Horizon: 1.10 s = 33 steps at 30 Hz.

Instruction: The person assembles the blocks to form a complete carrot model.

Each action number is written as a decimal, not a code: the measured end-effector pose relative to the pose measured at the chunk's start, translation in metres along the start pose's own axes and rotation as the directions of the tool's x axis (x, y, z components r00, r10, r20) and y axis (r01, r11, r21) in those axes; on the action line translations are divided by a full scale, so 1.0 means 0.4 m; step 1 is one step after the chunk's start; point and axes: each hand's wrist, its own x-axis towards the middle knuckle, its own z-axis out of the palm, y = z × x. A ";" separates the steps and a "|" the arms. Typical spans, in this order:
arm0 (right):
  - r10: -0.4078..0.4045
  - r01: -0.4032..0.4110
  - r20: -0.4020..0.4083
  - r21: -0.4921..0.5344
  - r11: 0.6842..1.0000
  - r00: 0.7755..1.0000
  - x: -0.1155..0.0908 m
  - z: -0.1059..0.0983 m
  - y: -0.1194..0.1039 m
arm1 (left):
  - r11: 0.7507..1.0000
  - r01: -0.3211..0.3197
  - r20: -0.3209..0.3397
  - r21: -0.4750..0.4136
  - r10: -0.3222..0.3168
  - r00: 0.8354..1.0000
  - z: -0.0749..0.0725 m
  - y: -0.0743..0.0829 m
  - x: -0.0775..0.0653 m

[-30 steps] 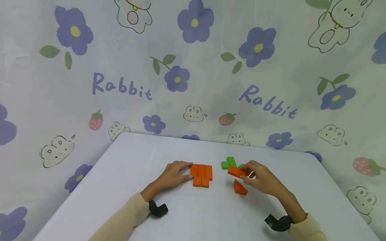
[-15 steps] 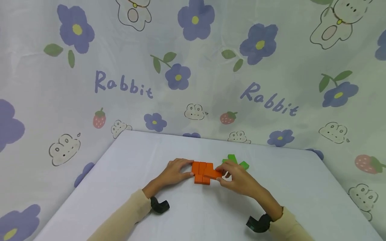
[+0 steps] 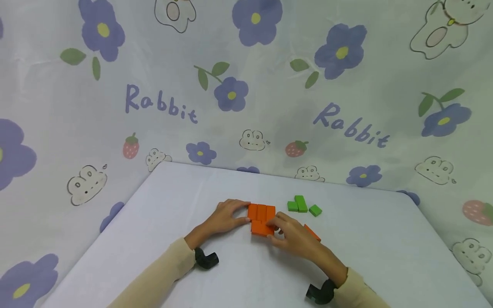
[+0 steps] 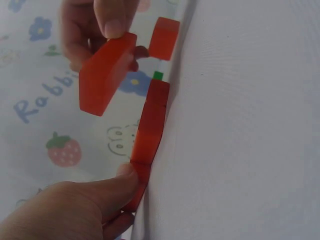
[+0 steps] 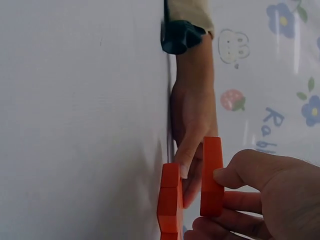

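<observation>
Several orange wooden blocks lie side by side on the white table. My left hand pinches the leftmost one between thumb and forefinger, the thumb on its near end. Between thumb and fingers, my right hand holds a longer orange block. It overlaps the front of the group in the head view, hiding the smaller pieces there. Both wrist views show a gap between this held block and the laid blocks. The left wrist view shows its slanted end tipped downward.
Another orange block lies to the right, partly behind the right hand. Farther back are a long green block, a short green block beside it, and a separate green block. A patterned curtain hangs behind the table.
My right hand has carried the held orange block leftward from near the green blocks to over the front of the orange group. The left hand stays at the group's left side.
</observation>
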 end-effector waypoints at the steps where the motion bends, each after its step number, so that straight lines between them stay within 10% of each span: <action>1: 0.000 0.000 -0.002 -0.007 1.000 1.000 0.000 0.003 0.000 | 1.000 -0.001 0.001 -0.004 0.001 1.000 -0.002 0.001 0.000; 33: -0.147 0.129 -0.061 -0.236 0.963 0.987 -0.017 0.075 0.036 | 1.000 0.012 -0.001 -0.001 -0.012 1.000 0.007 0.004 -0.002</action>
